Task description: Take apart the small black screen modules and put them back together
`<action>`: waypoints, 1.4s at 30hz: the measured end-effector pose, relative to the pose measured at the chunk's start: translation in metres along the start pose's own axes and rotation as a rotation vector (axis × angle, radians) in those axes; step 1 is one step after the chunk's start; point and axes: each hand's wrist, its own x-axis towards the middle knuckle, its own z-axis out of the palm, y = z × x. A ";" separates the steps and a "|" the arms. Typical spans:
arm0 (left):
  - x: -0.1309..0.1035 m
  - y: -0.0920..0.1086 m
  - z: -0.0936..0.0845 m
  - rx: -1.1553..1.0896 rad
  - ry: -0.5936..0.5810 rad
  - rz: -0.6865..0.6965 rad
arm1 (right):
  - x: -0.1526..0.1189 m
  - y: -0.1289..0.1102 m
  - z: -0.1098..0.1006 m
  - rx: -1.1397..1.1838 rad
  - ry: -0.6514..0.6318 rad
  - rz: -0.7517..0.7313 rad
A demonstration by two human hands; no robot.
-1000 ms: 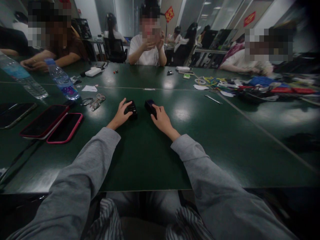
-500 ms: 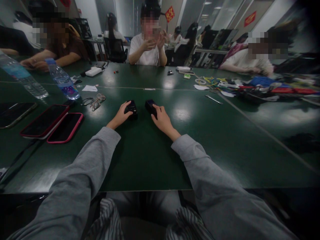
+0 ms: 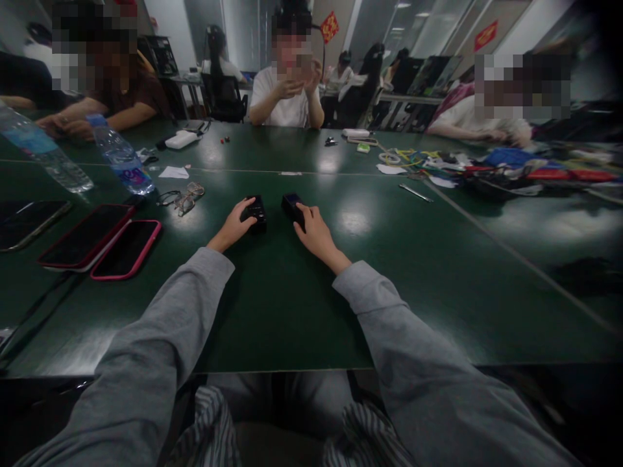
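Both my forearms, in grey sleeves, reach over the green table. My left hand (image 3: 236, 224) grips the left side of a small black boxy device (image 3: 257, 211), thumb at its near end and fingers at its far end. Small marks show on its top, too dim to read. To the right, my right hand (image 3: 315, 230) is curled over the near right side of a second black boxy device (image 3: 291, 202), which has a dark bluish panel on top. Both devices rest on the table, tilted towards each other with a gap between them. My palms hide parts of each.
Left of my hands lie eyeglasses (image 3: 187, 200), a pink-edged phone (image 3: 127, 250), a red-edged phone (image 3: 87, 235) and a water bottle (image 3: 121, 159). A silver pen-like rod (image 3: 415, 192) and tangled cables (image 3: 516, 168) lie to the right. Several people sit around the room.
My hands and both black devices stay in place. The whole view shifts only very slightly, and the people across the table move a little.
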 end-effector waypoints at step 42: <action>-0.028 0.042 0.021 0.449 -0.002 0.184 | 0.000 -0.001 0.000 -0.006 -0.010 0.004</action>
